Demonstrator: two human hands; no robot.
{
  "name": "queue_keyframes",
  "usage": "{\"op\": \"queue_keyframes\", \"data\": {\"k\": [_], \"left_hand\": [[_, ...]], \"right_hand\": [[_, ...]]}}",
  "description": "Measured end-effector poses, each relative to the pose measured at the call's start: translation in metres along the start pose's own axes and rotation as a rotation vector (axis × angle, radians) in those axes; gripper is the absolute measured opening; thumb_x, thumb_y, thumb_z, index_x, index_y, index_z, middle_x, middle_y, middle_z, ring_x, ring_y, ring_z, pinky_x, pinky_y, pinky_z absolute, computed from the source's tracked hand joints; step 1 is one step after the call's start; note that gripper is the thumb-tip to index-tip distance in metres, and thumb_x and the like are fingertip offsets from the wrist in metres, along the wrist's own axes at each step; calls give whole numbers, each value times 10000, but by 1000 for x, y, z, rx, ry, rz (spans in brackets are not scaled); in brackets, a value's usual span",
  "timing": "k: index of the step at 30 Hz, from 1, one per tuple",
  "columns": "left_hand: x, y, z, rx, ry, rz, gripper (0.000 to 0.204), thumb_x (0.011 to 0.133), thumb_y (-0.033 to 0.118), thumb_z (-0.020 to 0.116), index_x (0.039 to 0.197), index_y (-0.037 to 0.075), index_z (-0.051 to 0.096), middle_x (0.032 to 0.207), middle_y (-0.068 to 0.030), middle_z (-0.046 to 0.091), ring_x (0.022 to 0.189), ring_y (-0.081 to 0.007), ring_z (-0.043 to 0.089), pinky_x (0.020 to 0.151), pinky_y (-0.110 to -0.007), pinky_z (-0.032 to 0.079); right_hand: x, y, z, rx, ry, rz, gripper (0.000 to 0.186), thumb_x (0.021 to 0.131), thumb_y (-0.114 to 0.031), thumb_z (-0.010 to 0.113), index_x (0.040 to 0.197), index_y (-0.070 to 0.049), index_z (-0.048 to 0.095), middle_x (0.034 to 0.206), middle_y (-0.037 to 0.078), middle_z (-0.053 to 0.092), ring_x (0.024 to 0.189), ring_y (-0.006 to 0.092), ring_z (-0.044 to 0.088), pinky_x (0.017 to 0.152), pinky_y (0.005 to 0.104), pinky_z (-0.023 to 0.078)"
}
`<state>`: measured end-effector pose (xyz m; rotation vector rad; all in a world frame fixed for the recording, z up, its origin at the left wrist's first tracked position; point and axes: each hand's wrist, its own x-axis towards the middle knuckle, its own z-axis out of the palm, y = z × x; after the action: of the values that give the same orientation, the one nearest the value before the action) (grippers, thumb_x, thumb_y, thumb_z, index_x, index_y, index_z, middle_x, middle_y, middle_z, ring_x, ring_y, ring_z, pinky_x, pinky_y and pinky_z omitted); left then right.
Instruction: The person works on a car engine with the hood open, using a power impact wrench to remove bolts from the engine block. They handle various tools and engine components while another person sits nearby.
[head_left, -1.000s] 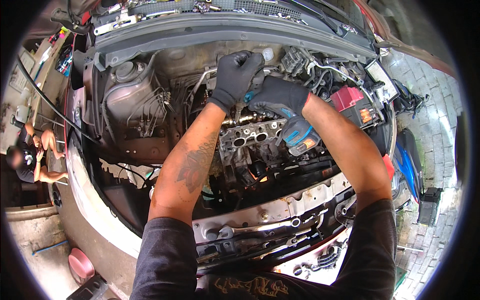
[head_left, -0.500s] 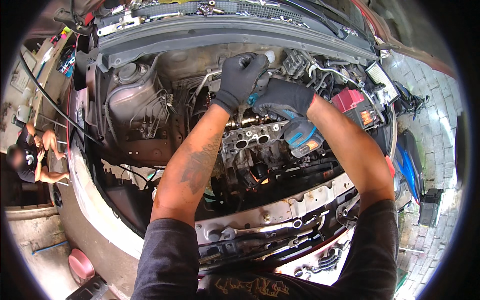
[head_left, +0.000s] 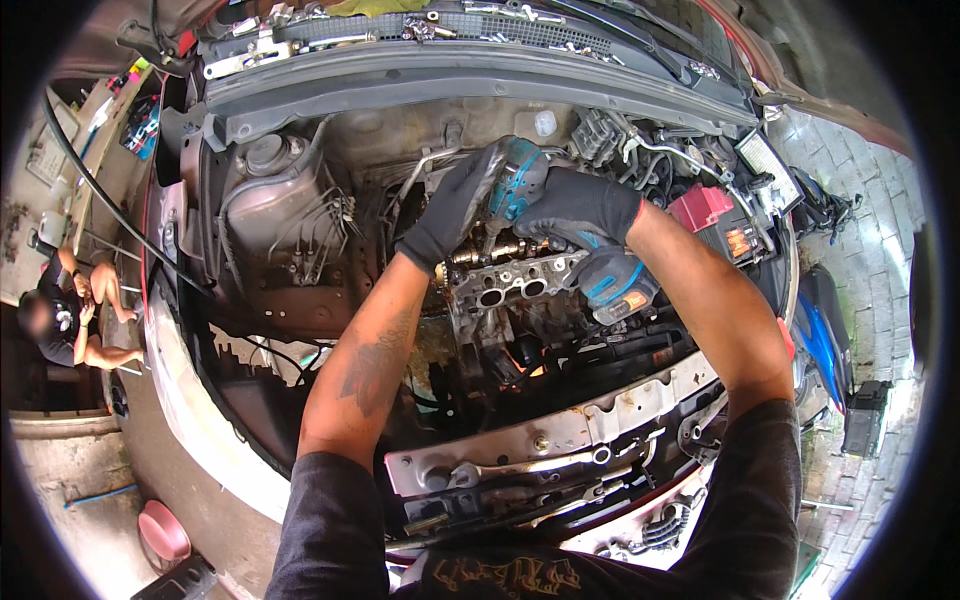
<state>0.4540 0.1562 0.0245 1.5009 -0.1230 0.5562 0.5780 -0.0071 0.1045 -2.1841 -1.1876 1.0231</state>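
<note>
A teal and black cordless driver (head_left: pixel 520 178) points down at the open engine, its battery (head_left: pixel 612 285) hanging out to the right. My right hand (head_left: pixel 582 208), in a dark glove, is wrapped round the driver's handle. My left hand (head_left: pixel 460 205), gloved too, lies against the left side of the tool's body and grips it, its fingertips partly hidden. Below the tool, its shank reaches down to the camshaft area (head_left: pixel 497 252) on top of the cylinder head (head_left: pixel 530 283). The tip at the fastener cannot be made out.
A wrench (head_left: pixel 530 464) lies along the front crossmember (head_left: pixel 570 425). Sockets and small parts (head_left: pixel 425 28) sit on the cowl at the back. A battery with a red cover (head_left: pixel 703 208) stands at right. Another person (head_left: pixel 75 315) sits at far left, near a hanging black cable (head_left: pixel 100 190).
My left hand has come down and left from above the tool to its side, uncovering the teal body. My right hand still holds the handle, slightly lower.
</note>
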Motion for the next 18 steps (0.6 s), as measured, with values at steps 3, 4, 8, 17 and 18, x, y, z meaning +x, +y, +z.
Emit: {"op": "queue_keyframes", "data": {"k": [3,4,8,17,18], "left_hand": [[-13,-18,-7,-47,-86,-152,576,1084,418,450,1532,59,413,1414,-81,550,1258,-169,526,1096,-349,404],[-18,-22,-5,-200,-70,-254,589,1080,437,451,1538,70,407,1424,-83,543,1268,-166,519,1098,-349,400],[-18,-28,3,-546,26,-480,520,1066,516,448,1373,110,555,1159,-29,643,998,-103,606,842,-265,513],[-15,-16,17,-541,108,-397,459,1060,507,479,1247,113,622,1015,27,656,851,-61,618,701,-216,523],[-15,-16,17,-572,70,-407,459,1060,506,479,1248,112,621,1019,26,658,851,-62,620,700,-219,525]], "right_hand": [[-3,-1,0,187,-56,16,334,822,-159,775,1119,-28,694,1013,54,728,879,147,649,813,323,531],[-3,0,-1,264,-82,41,325,834,-156,767,1124,-30,691,1018,56,727,882,143,648,816,321,531],[-2,3,1,264,-1,-47,265,843,-274,760,986,-51,740,828,43,714,741,146,656,664,315,524],[-6,-3,-2,373,-58,-43,377,829,-272,783,1118,-43,706,976,62,725,801,135,650,725,313,527],[-7,-4,-4,361,-79,-14,388,829,-270,782,1133,-42,701,989,66,725,816,138,650,746,316,527]]}}
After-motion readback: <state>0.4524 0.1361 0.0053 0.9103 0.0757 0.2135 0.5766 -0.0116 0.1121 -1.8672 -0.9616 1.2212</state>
